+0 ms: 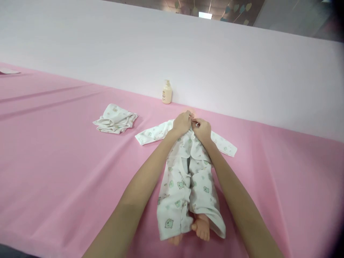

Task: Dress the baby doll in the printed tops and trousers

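A baby doll lies on its back, its bare foot [202,228] showing at the trouser hem. It wears a white baby jacket [154,133] and matching trousers [174,193], both printed with small green bears. Both of my hands meet at the jacket's collar, with fingers pinched together. My left hand [183,122] grips the collar edge from the left. Close beside it, my right hand [202,129] pinches the collar from the right. A button shows on the front just below. My hands mostly hide the doll's head.
A folded printed cloth [115,119] lies to the left on the pink sheet [80,172]. A cream pump bottle [167,92] stands against the white partition [215,71] behind the doll. At the far left edge is a flat pale item [8,71].
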A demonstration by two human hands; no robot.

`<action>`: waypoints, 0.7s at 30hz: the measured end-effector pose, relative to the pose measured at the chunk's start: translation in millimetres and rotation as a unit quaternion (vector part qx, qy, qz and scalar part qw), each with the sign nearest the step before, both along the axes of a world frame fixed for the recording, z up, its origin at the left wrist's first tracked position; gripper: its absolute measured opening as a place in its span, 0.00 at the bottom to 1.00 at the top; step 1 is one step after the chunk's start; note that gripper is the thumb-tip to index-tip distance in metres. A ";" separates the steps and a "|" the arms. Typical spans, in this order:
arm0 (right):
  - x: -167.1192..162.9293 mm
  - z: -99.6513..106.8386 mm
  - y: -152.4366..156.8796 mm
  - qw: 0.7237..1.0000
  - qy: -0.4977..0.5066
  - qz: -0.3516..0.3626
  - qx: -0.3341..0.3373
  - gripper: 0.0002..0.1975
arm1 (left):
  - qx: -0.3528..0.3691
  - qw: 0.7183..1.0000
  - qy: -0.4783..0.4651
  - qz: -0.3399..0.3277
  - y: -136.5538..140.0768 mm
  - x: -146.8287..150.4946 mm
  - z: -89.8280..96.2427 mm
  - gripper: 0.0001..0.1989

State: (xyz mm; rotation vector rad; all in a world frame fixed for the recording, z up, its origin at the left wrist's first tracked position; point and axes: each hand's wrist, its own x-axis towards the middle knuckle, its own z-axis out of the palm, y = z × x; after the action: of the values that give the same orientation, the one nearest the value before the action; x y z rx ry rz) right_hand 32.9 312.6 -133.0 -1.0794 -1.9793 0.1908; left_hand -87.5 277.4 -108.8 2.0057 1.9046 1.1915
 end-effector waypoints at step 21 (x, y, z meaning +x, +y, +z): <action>20.4 46.8 -28.2 0.976 -0.118 0.101 -0.155 0.04 | -0.161 0.986 0.021 -0.028 -40.0 -6.9 34.7 0.19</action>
State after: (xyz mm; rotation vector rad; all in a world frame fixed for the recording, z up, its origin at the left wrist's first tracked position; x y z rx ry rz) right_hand 53.3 284.5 -86.2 -1.1347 -2.3299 0.5151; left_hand -94.3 237.4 -74.1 1.9071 1.9002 0.7731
